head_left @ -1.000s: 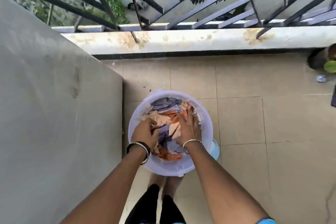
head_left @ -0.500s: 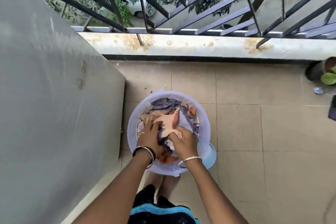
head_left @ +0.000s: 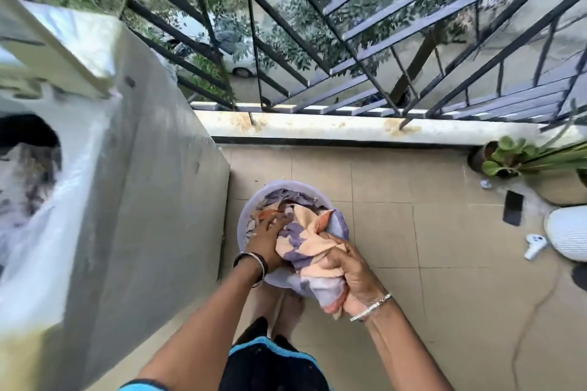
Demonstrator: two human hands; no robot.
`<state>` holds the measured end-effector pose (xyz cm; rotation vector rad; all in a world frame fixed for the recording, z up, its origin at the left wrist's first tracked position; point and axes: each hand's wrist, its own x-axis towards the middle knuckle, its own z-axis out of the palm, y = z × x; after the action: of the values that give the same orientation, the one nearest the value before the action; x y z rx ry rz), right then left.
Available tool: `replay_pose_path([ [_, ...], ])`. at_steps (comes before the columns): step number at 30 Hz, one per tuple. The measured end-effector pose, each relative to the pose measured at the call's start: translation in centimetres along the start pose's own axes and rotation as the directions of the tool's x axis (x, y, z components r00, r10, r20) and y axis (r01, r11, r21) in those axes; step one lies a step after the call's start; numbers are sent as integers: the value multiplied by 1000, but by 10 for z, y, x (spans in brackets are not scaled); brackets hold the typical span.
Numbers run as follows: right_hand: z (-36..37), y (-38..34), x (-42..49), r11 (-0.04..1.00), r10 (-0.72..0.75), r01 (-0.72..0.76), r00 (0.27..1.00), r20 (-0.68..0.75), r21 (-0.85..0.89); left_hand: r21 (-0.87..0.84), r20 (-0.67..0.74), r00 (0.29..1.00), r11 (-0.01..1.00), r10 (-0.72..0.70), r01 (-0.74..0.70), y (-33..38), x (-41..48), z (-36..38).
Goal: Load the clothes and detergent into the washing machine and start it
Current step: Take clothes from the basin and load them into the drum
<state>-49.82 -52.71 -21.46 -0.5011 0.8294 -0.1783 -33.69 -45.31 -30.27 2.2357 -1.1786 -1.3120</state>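
Standing with the grey washing machine [head_left: 133, 200] at my left, its top opening [head_left: 28, 152] showing pale laundry inside, I look down on a tiled floor [head_left: 413, 232] where a lilac basin [head_left: 287, 183] sits just in front of my feet. A peach and purple bundle of clothes [head_left: 305, 244] rises over its near rim. My right hand [head_left: 352, 278] clenches the bundle's near end, and my left hand [head_left: 265, 241] digs curled fingers into its left side

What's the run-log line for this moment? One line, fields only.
stage: pickup from basin | right hand: grips peach-purple garment | left hand: on clothes, grip unclear | washing machine: lid open
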Motion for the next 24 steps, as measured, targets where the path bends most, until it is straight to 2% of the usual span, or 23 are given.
replay_pose_path([
  [2,16,-12,-26,997,35,-38,998,42,71,65,51,999,998,-8,4,14,-20,-15],
  [5,42,-32,-66,986,-1,-24,989,151,165,115,72,996,992,-56,48,13,-36,-18],
  [7,58,-44,-89,971,-39,-12,977,211,239,53,98,986,990,-138,133,24,-50,-22],
  [9,81,-57,-109,962,-141,62,947,288,267,49,110,962,968,-249,245,47,-71,-31],
  [11,94,-72,-124,936,-296,219,913,280,274,27,29,958,958,-285,284,61,-84,-39],
  [12,102,-82,-128,926,-325,245,905,275,287,10,-9,961,961,-277,277,66,-88,-43],
  [15,122,-104,-148,920,-331,271,924,190,283,-33,-163,968,982,-189,186,78,-100,-57],
  [17,133,-124,-164,904,-353,239,885,304,356,-115,-228,953,978,-199,176,79,-108,-70],
  [19,140,-140,-178,890,-439,376,861,259,257,-192,-278,930,962,-241,192,79,-118,-92],
  [20,138,-151,-181,907,-415,388,890,188,166,-195,-299,918,958,-261,209,77,-122,-103],
  [21,133,-162,-184,896,-444,444,890,104,20,-179,-319,909,959,-268,219,76,-127,-117],
  [24,110,-185,-191,803,-562,545,827,0,-240,-133,-397,889,973,-227,188,90,-145,-154],
])
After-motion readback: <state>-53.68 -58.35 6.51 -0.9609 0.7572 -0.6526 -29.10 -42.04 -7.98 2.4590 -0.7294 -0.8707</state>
